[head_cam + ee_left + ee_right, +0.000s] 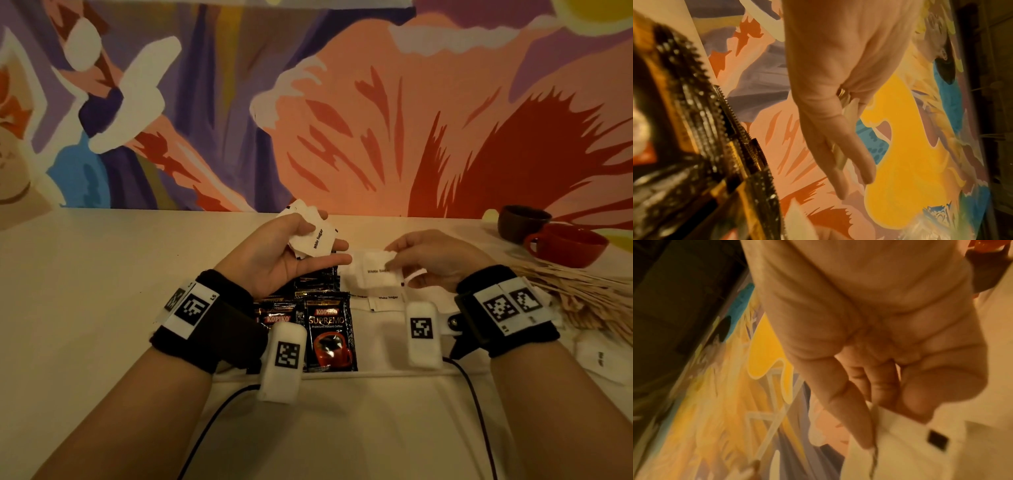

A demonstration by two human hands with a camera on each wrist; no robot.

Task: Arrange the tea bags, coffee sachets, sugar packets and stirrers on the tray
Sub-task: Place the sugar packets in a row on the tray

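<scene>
You are at a pale cream table (85, 291) set against a painted mural wall (342, 102) of orange, purple and red shapes. The white tray (387, 342) lies straight in front of you, its near rim just past your wrists. The table's left stretch is bare; on the right, a spread of wooden stirrers (582, 291) lies beside the tray, with a red cup (568, 245) and a dark brown cup (522, 222) behind it by the wall.

On the tray's left part, black Kopiko coffee sachets (329, 329) lie overlapping, glossy, with serrated edges. White sugar packets (383, 298) printed "White Sugar" lie to their right.

Your left hand (291, 253) is palm up, fingers curled around a bunch of sugar packets (315, 236), above the sachets. Your right hand (435, 257) pinches a single sugar packet (373, 270) between thumb and fingers, over the tray's far part.
</scene>
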